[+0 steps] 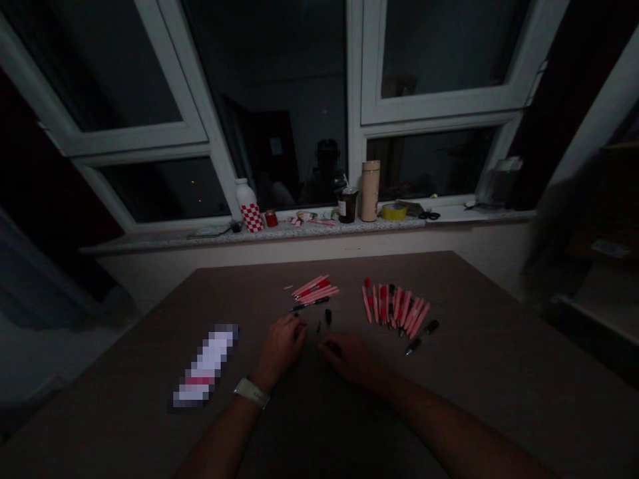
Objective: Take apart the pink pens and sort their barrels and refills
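My left hand (282, 344), with a watch (252, 392) on its wrist, rests low over the table with curled fingers. Facing it, my right hand (349, 358) has its thumb and fingers drawn together. Dim light hides whatever either hand may hold. Between and just beyond them lie a black pen cap (328, 317) and a small dark pen part (319, 326). A black pen (309, 305) lies past my left fingertips, beside a pile of pink sticks and red pen pieces (315, 290). To the right, pink and red pens (394, 307) lie in a row.
A pixelated bright phone-like shape (206, 366) lies on the table's left. Dark pen parts (422, 337) lie right of my right hand. The windowsill behind holds a checkered bottle (249, 206), a dark drink cup (347, 205), a beige flask (370, 191) and yellow tape (394, 212).
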The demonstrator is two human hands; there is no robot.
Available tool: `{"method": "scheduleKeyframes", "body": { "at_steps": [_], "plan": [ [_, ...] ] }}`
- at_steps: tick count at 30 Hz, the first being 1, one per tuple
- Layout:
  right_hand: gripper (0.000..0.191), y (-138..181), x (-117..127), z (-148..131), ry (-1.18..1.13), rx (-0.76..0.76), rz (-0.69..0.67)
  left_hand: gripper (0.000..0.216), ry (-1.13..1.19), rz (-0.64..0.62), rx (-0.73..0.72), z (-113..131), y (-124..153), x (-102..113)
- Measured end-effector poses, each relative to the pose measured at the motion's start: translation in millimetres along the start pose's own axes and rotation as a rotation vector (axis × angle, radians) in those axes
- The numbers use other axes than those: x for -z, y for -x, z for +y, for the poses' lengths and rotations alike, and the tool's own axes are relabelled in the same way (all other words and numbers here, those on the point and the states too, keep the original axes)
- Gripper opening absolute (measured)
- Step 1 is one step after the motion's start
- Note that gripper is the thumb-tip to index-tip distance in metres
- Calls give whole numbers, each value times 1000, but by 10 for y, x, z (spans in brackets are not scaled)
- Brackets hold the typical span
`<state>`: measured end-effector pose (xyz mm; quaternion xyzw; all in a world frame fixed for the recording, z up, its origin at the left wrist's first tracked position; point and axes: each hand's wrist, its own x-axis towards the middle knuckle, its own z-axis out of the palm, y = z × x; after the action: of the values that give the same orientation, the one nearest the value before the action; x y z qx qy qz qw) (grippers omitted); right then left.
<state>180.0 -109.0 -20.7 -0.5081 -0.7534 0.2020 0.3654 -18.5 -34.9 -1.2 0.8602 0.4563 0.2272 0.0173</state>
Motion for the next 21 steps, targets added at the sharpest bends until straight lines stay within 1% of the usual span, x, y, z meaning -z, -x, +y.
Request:
{"method": "scheduleKeyframes", "body": {
  "at_steps": [7, 14, 18, 21],
  "plan": [
    [20, -13, 3, 11, 7, -3, -14, 16, -2, 33, -5, 2, -10, -23],
    [18, -7, 42, -23, -24, -13, -18, 29, -12, 78, 20, 91, 12, 49],
    [18, -5, 33, -13, -12, -20, -19, 23, -6, 82, 26, 144, 10, 67],
    [19, -8, 34, -6, -10, -12, -23, 27, 0, 84, 27, 174, -4, 53]
  ]
}}
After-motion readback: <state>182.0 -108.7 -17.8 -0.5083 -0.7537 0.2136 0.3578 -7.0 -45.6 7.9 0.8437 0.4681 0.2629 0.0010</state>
